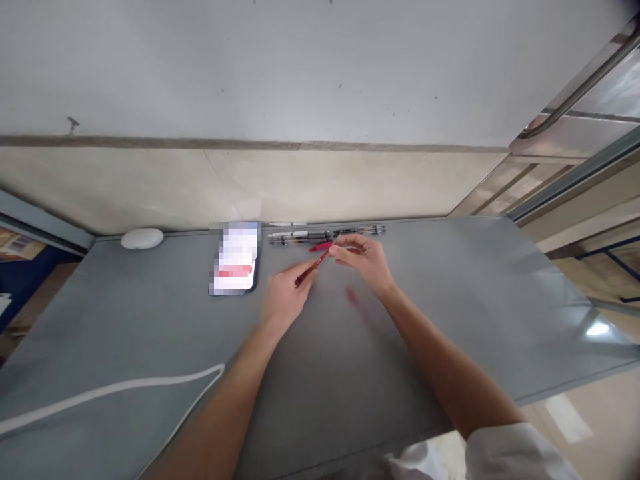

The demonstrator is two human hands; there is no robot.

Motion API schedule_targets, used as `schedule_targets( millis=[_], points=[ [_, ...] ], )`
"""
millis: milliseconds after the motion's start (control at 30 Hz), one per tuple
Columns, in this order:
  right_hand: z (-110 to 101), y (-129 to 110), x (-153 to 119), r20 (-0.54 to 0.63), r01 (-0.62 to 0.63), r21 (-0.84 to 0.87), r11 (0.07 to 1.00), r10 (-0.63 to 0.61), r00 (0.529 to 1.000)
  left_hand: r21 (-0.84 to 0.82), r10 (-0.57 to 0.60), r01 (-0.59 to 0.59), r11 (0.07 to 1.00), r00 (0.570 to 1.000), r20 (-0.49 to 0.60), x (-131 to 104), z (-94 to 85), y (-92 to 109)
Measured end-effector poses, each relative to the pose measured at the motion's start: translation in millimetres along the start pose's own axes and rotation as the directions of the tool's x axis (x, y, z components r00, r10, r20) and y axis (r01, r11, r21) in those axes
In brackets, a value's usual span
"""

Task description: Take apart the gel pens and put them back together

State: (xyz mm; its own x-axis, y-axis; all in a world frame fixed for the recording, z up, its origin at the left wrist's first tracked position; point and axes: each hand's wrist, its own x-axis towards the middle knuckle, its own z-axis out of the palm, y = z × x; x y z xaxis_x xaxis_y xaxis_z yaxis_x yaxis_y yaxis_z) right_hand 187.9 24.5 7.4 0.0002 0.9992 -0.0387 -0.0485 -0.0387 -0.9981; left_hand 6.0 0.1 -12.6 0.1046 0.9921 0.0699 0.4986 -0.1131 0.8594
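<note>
Clamps lower end of slim red pen part [323, 258] with left hand [286, 292], pinches near upper end with right hand [367, 261]. Holds it between both, seemingly just off grey surface [450, 300], probably to steady one end and work the other. Shows pink-red piece [319, 247] just beyond, clear-and-black pen parts [290, 239] lined near wall [350, 180], likely within easy reach. Includes phone [237, 260], left, screen up, perhaps for viewing.
</note>
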Motion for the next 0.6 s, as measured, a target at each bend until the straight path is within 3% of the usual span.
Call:
schedule_targets(
  millis=[100,167,233,300,433,500,600],
  points=[
    [-9,0,9,0.090,0.111,-0.178,0.978,-0.097,0.991,-0.114,-0.099,0.098,0.989,0.995,-0.008,1,-7.4,1],
    [-12,0,16,0.142,0.221,-0.354,0.909,-0.182,0.973,-0.243,-0.184,0.179,0.953,0.983,0.001,2,-11.8,3],
    [-13,-2,22,0.226,0.338,-0.555,0.760,-0.254,0.940,-0.380,-0.243,0.238,0.894,0.969,0.037,2,-14.9,3],
    [-10,-5,29,0.339,0.441,-0.713,0.545,-0.283,0.897,-0.484,-0.254,0.262,0.835,0.964,0.083,2,-16.7,1],
    [-2,-11,38,0.499,0.536,-0.828,0.165,-0.218,0.839,-0.580,-0.246,0.274,0.768,0.961,0.128,2,-17.5,-4],
    [2,-11,41,0.544,0.560,-0.828,0.042,-0.187,0.818,-0.595,-0.252,0.282,0.752,0.958,0.135,3,-17.3,-6],
    [6,-8,45,0.602,0.600,-0.797,-0.068,-0.162,0.782,-0.607,-0.260,0.295,0.738,0.954,0.148,4,-17.0,-5]
  ],
)
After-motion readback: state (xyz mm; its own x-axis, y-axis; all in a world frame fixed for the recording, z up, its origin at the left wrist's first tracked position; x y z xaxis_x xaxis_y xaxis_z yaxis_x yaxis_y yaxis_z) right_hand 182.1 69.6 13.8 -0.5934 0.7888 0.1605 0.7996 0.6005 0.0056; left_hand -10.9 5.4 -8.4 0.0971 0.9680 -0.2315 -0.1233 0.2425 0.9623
